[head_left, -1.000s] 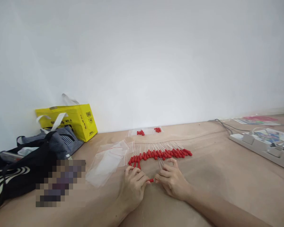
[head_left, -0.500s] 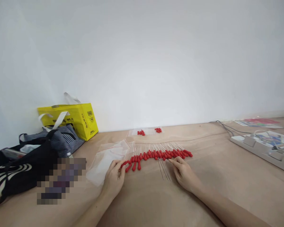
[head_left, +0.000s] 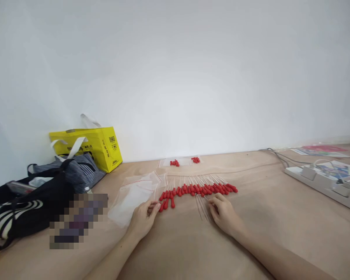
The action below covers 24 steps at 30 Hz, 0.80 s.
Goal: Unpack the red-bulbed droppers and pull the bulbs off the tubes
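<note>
A row of several clear droppers with red rubber bulbs [head_left: 198, 189] lies across the tan table [head_left: 280, 217]. My left hand [head_left: 144, 218] rests flat at the row's left end. Its fingers are stretched out, the tips touching the nearest red bulbs [head_left: 165, 203], and it holds nothing. My right hand [head_left: 225, 212] lies just below the middle of the row. Its thumb and forefinger are pinched together on one of several loose clear tubes [head_left: 202, 207] without bulbs.
Clear zip bags [head_left: 132, 196] lie left of the row, and two more with red bulbs [head_left: 183, 161] lie by the wall. A yellow bag [head_left: 89, 147], a striped bag [head_left: 72, 173] and a black bag [head_left: 26, 210] stand at the left. At the right sits a white power strip [head_left: 323, 179] with cables.
A second ago both hands met near the table's front over one red bulb. They have since parted: the left one went to the row's left end, the right one to the loose tubes.
</note>
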Each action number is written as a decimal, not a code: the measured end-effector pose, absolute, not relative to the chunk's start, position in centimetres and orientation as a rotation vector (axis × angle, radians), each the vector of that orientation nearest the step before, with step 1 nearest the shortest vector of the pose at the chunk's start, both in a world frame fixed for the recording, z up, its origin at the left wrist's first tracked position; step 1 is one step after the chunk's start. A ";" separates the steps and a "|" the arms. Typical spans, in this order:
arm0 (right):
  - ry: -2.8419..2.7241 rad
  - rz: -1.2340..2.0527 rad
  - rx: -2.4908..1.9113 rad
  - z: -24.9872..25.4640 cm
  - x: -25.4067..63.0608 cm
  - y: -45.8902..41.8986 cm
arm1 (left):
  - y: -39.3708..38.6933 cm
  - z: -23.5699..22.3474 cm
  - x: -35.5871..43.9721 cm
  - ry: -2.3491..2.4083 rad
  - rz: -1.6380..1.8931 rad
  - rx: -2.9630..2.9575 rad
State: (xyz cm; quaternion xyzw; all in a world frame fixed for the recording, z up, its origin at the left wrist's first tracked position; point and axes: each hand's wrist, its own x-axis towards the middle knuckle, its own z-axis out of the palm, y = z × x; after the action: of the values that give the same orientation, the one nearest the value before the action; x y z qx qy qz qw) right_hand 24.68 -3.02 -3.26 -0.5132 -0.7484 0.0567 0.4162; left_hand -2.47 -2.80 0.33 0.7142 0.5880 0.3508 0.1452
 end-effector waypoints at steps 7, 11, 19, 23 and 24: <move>-1.997 0.308 -1.245 -2.5 24.1 -3.7 | -2.8 0.5 -2.6 1.762 1.010 2.253; -2.052 0.301 -1.252 -2.5 24.1 -4.0 | -2.6 0.3 -3.0 1.794 1.060 2.295; -1.974 0.227 -1.183 -2.7 24.3 -4.1 | -1.4 1.6 1.0 1.568 0.949 2.638; -1.863 0.175 -1.194 -2.5 25.3 -3.3 | 0.5 2.1 5.2 1.511 0.776 2.783; -1.837 0.164 -1.197 -2.4 25.6 -3.1 | 1.0 2.2 6.0 1.506 0.737 2.818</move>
State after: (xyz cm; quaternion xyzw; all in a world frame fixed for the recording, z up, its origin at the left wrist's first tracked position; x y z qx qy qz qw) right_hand 25.58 -3.05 -2.44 -0.4852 -0.7444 0.0663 0.4540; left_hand 6.05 1.03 2.18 0.8573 0.4583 0.2242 -0.0688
